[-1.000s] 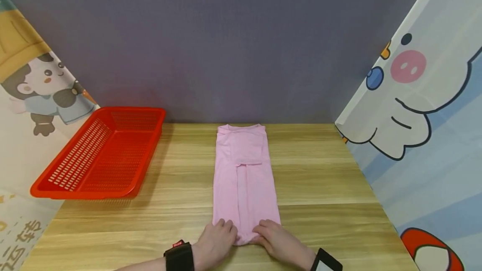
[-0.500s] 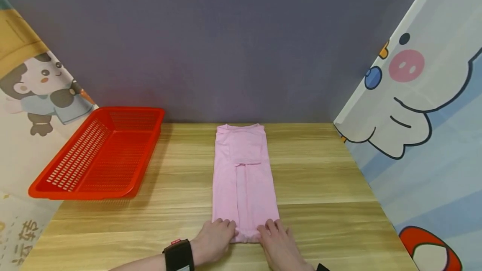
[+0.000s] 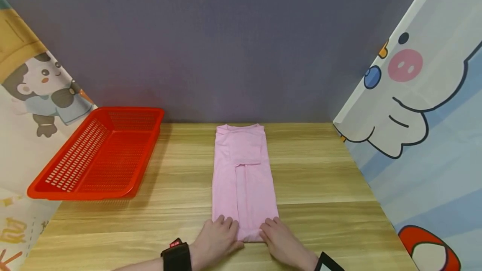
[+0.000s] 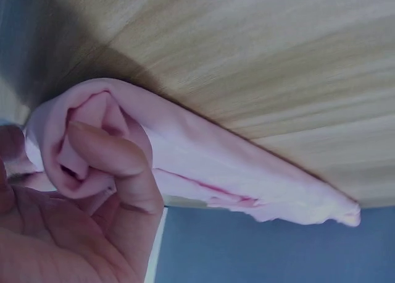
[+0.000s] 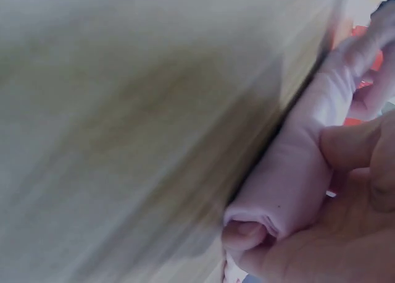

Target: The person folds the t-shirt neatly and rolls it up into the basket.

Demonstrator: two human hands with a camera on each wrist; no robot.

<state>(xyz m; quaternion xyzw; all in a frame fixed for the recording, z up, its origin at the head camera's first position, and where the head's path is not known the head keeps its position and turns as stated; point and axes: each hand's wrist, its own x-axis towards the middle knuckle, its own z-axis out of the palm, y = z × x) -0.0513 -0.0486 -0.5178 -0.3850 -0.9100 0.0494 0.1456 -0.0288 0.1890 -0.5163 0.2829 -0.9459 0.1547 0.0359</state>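
The pink cloth (image 3: 260,191) lies lengthwise at the table's (image 3: 320,166) near middle, its near end wound into a roll (image 3: 250,236), its far part flat; a red basket (image 3: 79,196) sits to the left. The left hand (image 3: 216,237) grips the roll's left end, the right hand (image 3: 281,241) its right end, and in each wrist view a finger reaches into the coil's end. The cloth looks light, soft and limp, unlikely to break or slip much, though a slack coil could unwind. Both roll ends seem the best hold, pinched evenly to keep the layers tight and straight.
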